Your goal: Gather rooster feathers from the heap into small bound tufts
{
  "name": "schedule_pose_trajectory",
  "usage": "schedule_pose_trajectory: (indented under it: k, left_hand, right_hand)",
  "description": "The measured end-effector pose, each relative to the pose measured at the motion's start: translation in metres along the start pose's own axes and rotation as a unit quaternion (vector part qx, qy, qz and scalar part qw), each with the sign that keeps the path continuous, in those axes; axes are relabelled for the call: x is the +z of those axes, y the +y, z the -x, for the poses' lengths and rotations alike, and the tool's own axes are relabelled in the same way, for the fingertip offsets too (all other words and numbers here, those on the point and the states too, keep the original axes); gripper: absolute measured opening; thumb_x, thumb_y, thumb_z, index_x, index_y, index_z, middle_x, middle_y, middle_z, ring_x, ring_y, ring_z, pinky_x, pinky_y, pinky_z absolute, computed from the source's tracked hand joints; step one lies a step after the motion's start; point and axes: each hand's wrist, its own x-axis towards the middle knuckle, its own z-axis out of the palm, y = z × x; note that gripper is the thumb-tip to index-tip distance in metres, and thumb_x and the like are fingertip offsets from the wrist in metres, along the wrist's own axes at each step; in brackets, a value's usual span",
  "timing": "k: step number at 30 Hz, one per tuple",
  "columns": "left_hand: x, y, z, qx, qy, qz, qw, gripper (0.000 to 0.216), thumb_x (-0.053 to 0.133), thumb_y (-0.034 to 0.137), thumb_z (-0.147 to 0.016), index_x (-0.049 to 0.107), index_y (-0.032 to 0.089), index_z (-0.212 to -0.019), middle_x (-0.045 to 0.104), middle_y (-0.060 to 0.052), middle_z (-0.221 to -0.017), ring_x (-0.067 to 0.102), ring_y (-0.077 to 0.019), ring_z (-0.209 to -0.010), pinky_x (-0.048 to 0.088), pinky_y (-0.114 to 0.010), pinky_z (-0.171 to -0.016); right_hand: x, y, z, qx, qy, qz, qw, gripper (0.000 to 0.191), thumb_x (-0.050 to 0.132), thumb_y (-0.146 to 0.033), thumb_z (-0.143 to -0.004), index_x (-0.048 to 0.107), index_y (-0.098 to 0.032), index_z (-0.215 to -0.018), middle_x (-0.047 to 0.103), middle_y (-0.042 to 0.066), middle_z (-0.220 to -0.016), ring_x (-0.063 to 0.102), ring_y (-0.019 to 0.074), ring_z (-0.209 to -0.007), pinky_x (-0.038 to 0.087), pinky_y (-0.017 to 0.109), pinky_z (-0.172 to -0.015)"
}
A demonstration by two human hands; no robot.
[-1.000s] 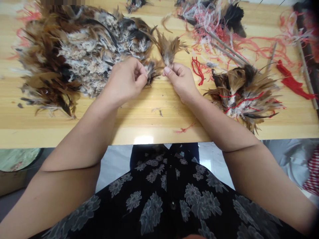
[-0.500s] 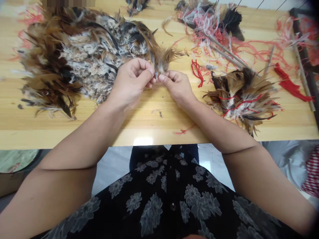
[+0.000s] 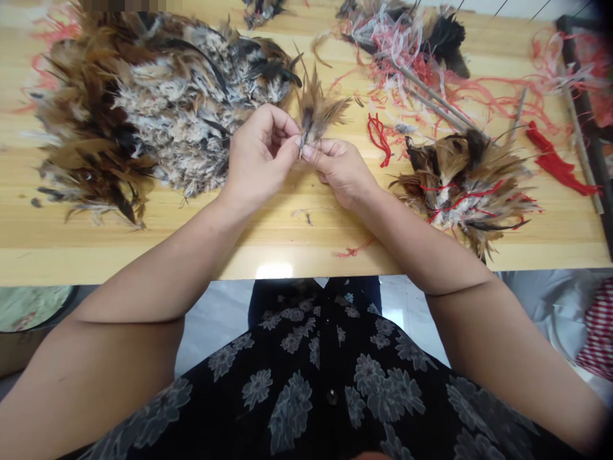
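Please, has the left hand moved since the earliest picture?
Yes. The left hand moved rightward, closer to the looped red threads lying on the table.

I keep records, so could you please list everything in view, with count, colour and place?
Table: one, light wood, upper part
Feather pile: one, brown, black, whitish, left
Held feathers: one bunch, brown, centre
Small pile: one, brown, white, right
Clump: one, dark, top centre
Strips: uncountable, pink, white, mostly upper right
Black feathers: uncountable, black, upper right
Sticks: several, greyish, upper right
Red thread: several, red, right half
Frame: one, dark, right edge
Checked cloth: one, red-white, right edge
White cloth: count unclear, white, lower right
Round thing: one, pale green, left edge
Floor: one, pale, below
Shirt: one, black, grey flowers, bottom
Left hand: one, bare, centre
Right hand: one, bare, centre
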Motion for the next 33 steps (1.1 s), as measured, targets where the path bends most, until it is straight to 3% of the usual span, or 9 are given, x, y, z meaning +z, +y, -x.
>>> schedule_pose_trajectory:
  k: [4, 7, 14, 19, 26, 29, 33]
  left_hand:
    - [-0.001, -0.006, 0.0, -0.005, -0.006, 0.005, 1.0, 0.034, 0.095, 0.059, -0.11, 0.072, 0.034, -0.11, 0.08, -0.006, -0.108, 0.078, -0.0318, -0.101, 0.063, -0.052, -0.097]
    - [-0.001, -0.012, -0.002, -0.023, -0.007, 0.048, 0.999, 0.044, 0.102, 0.065, -0.106, 0.072, 0.034, -0.116, 0.082, -0.006, -0.11, 0.081, -0.0328, -0.106, 0.066, -0.052, -0.101]
    - [-0.001, -0.012, 0.0, -0.096, -0.01, 0.085, 0.992, 0.054, 0.111, 0.074, -0.099, 0.078, 0.033, -0.112, 0.083, -0.004, -0.096, 0.087, -0.034, -0.1, 0.068, -0.049, -0.087]
    - [-0.005, -0.007, 0.002, -0.109, -0.023, 0.068, 0.991, 0.056, 0.112, 0.073, -0.098, 0.075, 0.032, -0.107, 0.083, -0.003, -0.093, 0.09, -0.0358, -0.109, 0.071, -0.049, -0.092]
    - [-0.006, -0.003, 0.003, -0.099, -0.021, 0.023, 0.995, 0.046, 0.105, 0.065, -0.102, 0.074, 0.032, -0.103, 0.086, -0.004, -0.099, 0.089, -0.0371, -0.121, 0.069, -0.05, -0.1]
    - [-0.005, -0.004, 0.003, -0.088, -0.025, 0.018, 0.996, 0.037, 0.1, 0.056, -0.104, 0.073, 0.031, -0.099, 0.085, -0.003, -0.097, 0.087, -0.0336, -0.111, 0.067, -0.049, -0.097]
    - [0.0, -0.01, 0.002, -0.091, -0.008, 0.035, 0.995, 0.03, 0.096, 0.042, -0.101, 0.069, 0.031, -0.092, 0.075, -0.001, -0.083, 0.072, -0.0256, -0.077, 0.058, -0.045, -0.078]
  right_hand:
    - [0.003, -0.006, 0.002, 0.001, 0.008, 0.007, 1.0, 0.065, 0.106, -0.077, -0.1, 0.074, -0.022, -0.085, 0.082, 0.002, -0.093, 0.077, 0.015, -0.101, 0.071, 0.024, -0.088]
    - [0.003, -0.005, 0.002, -0.009, 0.012, 0.007, 1.0, 0.064, 0.104, -0.077, -0.103, 0.074, -0.022, -0.087, 0.086, 0.003, -0.1, 0.08, 0.0161, -0.109, 0.072, 0.025, -0.094]
    - [-0.001, 0.006, -0.006, -0.016, 0.039, -0.016, 0.999, 0.061, 0.109, -0.074, -0.099, 0.074, -0.024, -0.093, 0.09, 0.004, -0.102, 0.086, 0.0225, -0.121, 0.075, 0.031, -0.104]
    - [-0.006, 0.02, -0.015, -0.043, 0.05, 0.035, 0.997, 0.049, 0.104, -0.066, -0.106, 0.08, -0.025, -0.098, 0.093, 0.005, -0.112, 0.087, 0.023, -0.127, 0.072, 0.035, -0.12]
    - [-0.012, 0.035, -0.018, -0.089, 0.063, 0.144, 0.984, 0.046, 0.096, -0.063, -0.113, 0.076, -0.025, -0.096, 0.083, 0.004, -0.11, 0.08, 0.0257, -0.126, 0.069, 0.04, -0.124]
    - [-0.012, 0.034, -0.015, -0.103, 0.069, 0.175, 0.977, 0.048, 0.096, -0.06, -0.114, 0.07, -0.026, -0.092, 0.077, 0.004, -0.109, 0.077, 0.0275, -0.131, 0.067, 0.045, -0.132]
    - [-0.014, 0.034, -0.016, -0.108, 0.071, 0.19, 0.973, 0.048, 0.095, -0.054, -0.115, 0.066, -0.026, -0.089, 0.076, 0.005, -0.111, 0.075, 0.0281, -0.132, 0.065, 0.047, -0.137]
